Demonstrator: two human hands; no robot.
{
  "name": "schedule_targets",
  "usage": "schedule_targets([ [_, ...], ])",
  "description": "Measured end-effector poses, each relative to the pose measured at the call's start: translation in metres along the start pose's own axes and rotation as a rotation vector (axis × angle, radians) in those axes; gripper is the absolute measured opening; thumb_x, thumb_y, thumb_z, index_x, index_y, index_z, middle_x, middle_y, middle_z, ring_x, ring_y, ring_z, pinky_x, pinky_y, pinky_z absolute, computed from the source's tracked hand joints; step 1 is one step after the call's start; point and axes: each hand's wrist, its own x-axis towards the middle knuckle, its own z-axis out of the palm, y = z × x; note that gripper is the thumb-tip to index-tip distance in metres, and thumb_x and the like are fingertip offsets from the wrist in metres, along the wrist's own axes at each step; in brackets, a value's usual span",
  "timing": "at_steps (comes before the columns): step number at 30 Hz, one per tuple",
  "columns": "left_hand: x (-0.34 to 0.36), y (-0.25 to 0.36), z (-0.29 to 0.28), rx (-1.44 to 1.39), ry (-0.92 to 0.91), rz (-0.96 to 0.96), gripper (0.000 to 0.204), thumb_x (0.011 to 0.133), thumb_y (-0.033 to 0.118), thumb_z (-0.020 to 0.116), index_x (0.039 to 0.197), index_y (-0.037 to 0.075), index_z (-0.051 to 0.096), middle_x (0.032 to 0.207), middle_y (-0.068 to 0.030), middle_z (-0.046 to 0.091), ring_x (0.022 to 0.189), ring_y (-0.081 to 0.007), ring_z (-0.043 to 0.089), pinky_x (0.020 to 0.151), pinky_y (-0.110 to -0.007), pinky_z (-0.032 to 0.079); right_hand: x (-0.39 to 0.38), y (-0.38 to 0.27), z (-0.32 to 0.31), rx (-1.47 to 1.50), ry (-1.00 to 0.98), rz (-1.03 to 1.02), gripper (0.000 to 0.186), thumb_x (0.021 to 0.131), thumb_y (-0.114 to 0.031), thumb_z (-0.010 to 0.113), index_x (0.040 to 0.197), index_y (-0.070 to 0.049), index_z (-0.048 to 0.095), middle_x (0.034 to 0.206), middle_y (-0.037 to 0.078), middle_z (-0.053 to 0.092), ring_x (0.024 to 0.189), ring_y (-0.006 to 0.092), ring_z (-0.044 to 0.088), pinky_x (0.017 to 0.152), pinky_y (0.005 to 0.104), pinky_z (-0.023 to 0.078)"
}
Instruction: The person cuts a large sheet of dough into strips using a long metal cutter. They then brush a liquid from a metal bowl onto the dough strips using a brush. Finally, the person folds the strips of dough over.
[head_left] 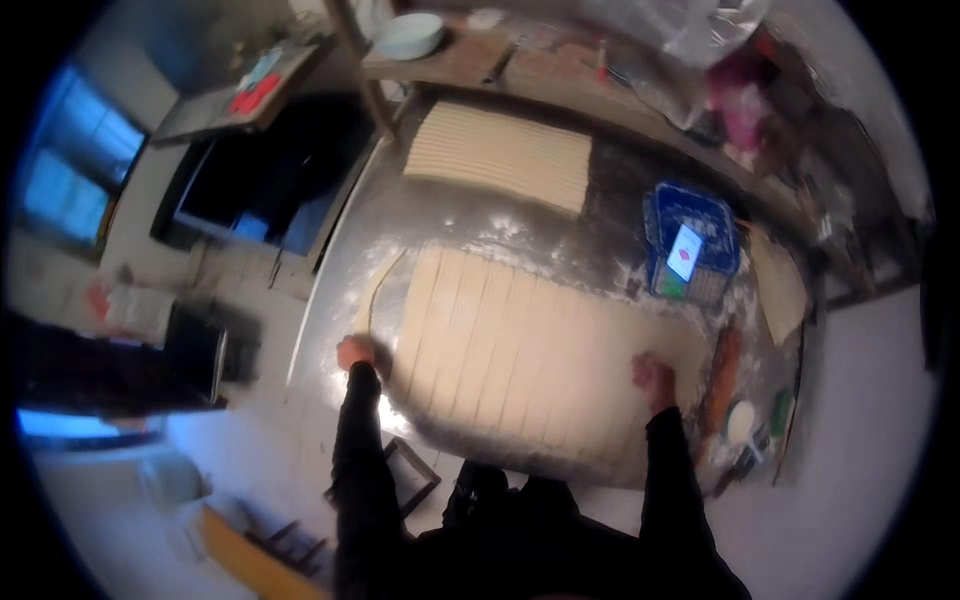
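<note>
Fingers look curled on both, too blurry to tell if they're pinching: left hand [355,351] at a dough strip's [377,284] end, right hand [655,378] over the sliced dough sheet [520,340] on the metal table [605,252]. Phone [685,252] screen's unreadable.

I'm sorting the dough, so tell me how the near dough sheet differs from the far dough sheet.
Size: the near dough sheet looks larger than the far dough sheet.
Spacing: the near dough sheet has widely spaced lines, fading from view toward its right; the far dough sheet has close-set ones.
Direction: lines on the near dough sheet run away from the person; those on the far dough sheet run roughly sideways.
Both are pale and flat.
</note>
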Motion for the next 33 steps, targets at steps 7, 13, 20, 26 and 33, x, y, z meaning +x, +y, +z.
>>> schedule_targets([
  [7, 0.0, 0.067, -0.058, -0.947, -0.259, 0.342, 0.022, 0.075, 0.012, 0.075, 0.078, -0.001, 0.058, 0.069, -0.0098, 0.063, 0.055, -0.0131, 0.061, 0.048, -0.027, 0.049, -0.084, -0.003, 0.105, -0.069, 0.145, -0.032, 0.038, 0.092, -0.032, 0.06, 0.115, -0.001, 0.06, 0.094, 0.007, 0.07, 0.081, 0.0153, 0.069, 0.063, 0.0278, 0.054],
  [13, -0.171, 0.132, -0.165, -1.122, -0.564, 0.672, 0.018, 0.081, 0.002, 0.07, 0.096, 0.0, 0.059, 0.076, -0.0056, 0.064, 0.057, -0.0112, 0.058, 0.055, -0.025, 0.051, -0.078, -0.029, 0.2, -0.308, -0.04, -0.402, 0.056, 0.085, -0.004, 0.061, 0.138, -0.004, 0.046, 0.131, 0.011, 0.057, 0.108, 0.0197, 0.062, 0.082, 0.0301, 0.054],
  [20, -0.334, 0.178, -0.152, -1.088, -1.099, 0.897, 0.02, 0.081, -0.002, 0.07, 0.098, 0.001, 0.06, 0.075, -0.0049, 0.064, 0.06, -0.0097, 0.06, 0.056, -0.023, 0.05, -0.085, -0.047, 0.2, -0.728, 0.031, -0.712, 0.026, 0.08, -0.015, 0.061, 0.104, -0.005, 0.063, 0.097, 0.013, 0.067, 0.086, 0.0294, 0.065, 0.074, 0.0415, 0.051],
  [26, -0.416, 0.21, -0.092, -0.843, -1.154, 0.992, 0.018, 0.081, 0.002, 0.07, 0.097, -0.001, 0.061, 0.075, -0.0035, 0.065, 0.059, -0.0086, 0.059, 0.054, -0.022, 0.047, -0.145, -0.037, 0.079, -0.002, 0.204, -0.398, 0.012, 0.083, -0.003, 0.06, 0.092, 0.002, 0.067, 0.077, 0.006, 0.068, 0.068, 0.0146, 0.064, 0.061, 0.0286, 0.05],
  [33, -0.548, 0.252, 0.0, -0.621, -1.257, 1.119, 0.017, 0.081, 0.006, 0.069, 0.096, -0.001, 0.064, 0.076, -0.0052, 0.066, 0.063, -0.01, 0.063, 0.057, -0.026, 0.049, -0.192, -0.006, -0.074, 0.145, 0.459, -0.199, 0.017, 0.086, -0.007, 0.06, 0.099, 0.002, 0.066, 0.083, 0.007, 0.068, 0.072, 0.013, 0.064, 0.063, 0.0271, 0.05],
])
